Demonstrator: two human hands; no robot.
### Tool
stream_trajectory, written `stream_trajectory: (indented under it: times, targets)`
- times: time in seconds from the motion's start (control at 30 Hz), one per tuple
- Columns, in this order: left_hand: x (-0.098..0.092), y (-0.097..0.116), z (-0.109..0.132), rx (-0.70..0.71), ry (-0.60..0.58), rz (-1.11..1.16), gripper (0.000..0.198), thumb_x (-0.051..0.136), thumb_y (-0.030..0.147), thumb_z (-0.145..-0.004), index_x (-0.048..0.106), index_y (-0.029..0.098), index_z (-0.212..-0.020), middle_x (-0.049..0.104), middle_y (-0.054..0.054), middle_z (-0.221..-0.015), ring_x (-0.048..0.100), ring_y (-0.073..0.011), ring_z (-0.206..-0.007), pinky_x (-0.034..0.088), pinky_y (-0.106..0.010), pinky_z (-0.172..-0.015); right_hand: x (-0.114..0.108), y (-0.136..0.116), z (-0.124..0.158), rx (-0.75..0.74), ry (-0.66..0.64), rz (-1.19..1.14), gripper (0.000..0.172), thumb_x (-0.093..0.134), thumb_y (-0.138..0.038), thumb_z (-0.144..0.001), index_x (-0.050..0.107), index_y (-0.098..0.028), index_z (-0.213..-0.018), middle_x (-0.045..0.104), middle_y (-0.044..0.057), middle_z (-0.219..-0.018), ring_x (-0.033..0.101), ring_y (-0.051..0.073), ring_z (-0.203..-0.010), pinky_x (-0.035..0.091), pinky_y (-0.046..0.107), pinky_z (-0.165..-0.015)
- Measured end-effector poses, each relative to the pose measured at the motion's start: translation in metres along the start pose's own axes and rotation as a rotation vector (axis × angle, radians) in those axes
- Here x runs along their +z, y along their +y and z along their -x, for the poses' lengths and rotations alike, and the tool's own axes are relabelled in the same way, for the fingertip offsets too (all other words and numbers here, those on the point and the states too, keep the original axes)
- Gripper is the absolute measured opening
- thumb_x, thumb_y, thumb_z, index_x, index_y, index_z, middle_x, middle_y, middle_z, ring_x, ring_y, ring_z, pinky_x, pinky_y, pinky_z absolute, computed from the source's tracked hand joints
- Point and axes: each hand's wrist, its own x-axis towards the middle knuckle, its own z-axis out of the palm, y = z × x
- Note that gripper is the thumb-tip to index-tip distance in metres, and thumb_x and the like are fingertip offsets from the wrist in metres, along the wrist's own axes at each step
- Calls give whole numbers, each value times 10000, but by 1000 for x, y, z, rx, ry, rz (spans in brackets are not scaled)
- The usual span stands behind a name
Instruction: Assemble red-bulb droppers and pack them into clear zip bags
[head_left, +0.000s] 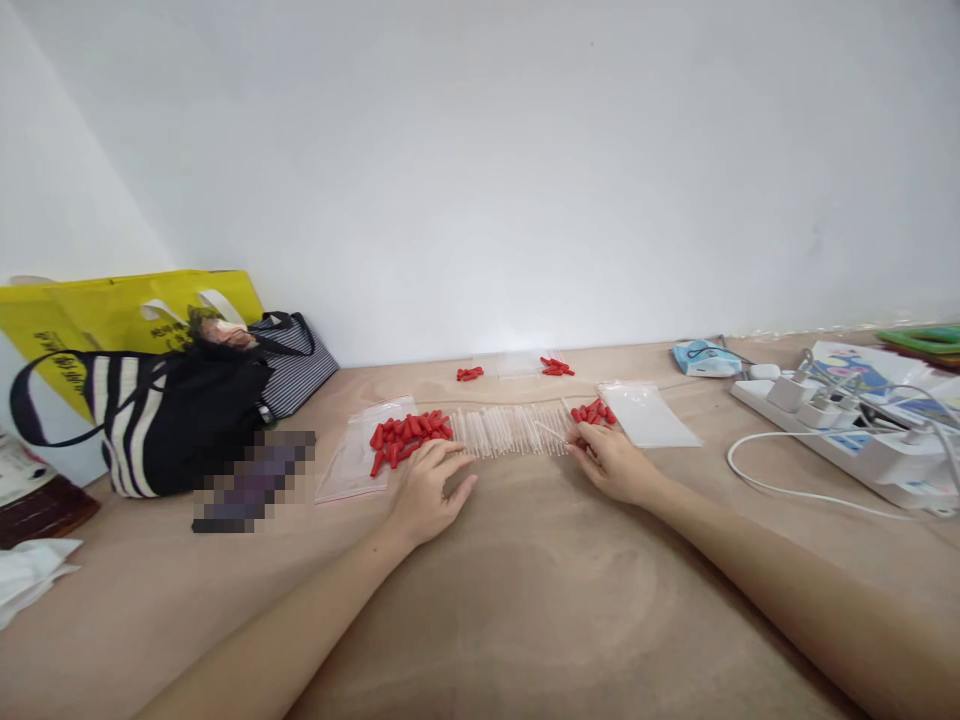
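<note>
A row of thin clear tubes (pixel 506 430) lies side by side on the wooden table, between my two hands. My left hand (pixel 431 492) rests at the row's left end with its fingers apart, holding nothing I can see. Just beyond it, a pile of red rubber bulbs (pixel 405 432) lies partly on a clear zip bag (pixel 345 465). My right hand (pixel 613 462) is at the right end, thumb and fingertips pinched on one slanted thin clear tube (pixel 551 432). A smaller group of red bulbs (pixel 592 411) sits right behind those fingers.
Farther back are small red pieces (pixel 470 374) and more red pieces (pixel 557 367). Another zip bag (pixel 649 415) lies right. A power strip (pixel 840 440) with cables and a blue mask (pixel 705 358) are at right. A black bag (pixel 180 420) and yellow bag (pixel 67 320) stand left.
</note>
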Motion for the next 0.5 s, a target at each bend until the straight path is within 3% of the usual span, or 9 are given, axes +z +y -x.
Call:
stream_trajectory:
  times: [0.2, 0.37, 0.5]
  targets:
    - [8, -15, -11, -42, 33, -162, 241, 518, 288, -763, 619, 212, -968, 590, -72, -1052, 468, -253, -1026, 361, -422, -875, 13, -1, 1, -56, -41, 23, 91, 414, -202, -794, 498, -177, -770, 563, 52, -760, 509, 166, -737, 393, 284, -671]
    - [16, -22, -23, -87, 50, -288, 311, 478, 355, -796, 593, 203, -1042, 532, -95, -1177, 403, -274, -1130, 252, -472, -967, 16, 2, 2, -33, -45, -15, 80, 437, -199, -783, 510, -177, -759, 560, 48, -754, 515, 161, -723, 400, 279, -661]
    - [20, -25, -27, -180, -29, -295, 290, 450, 343, -810, 612, 198, -1003, 558, -96, -1150, 443, -275, -1104, 260, -488, -964, 16, 3, 2, -27, -42, -17, 83, 442, -211, -784, 511, -177, -752, 555, 45, -750, 518, 159, -717, 403, 275, -659]
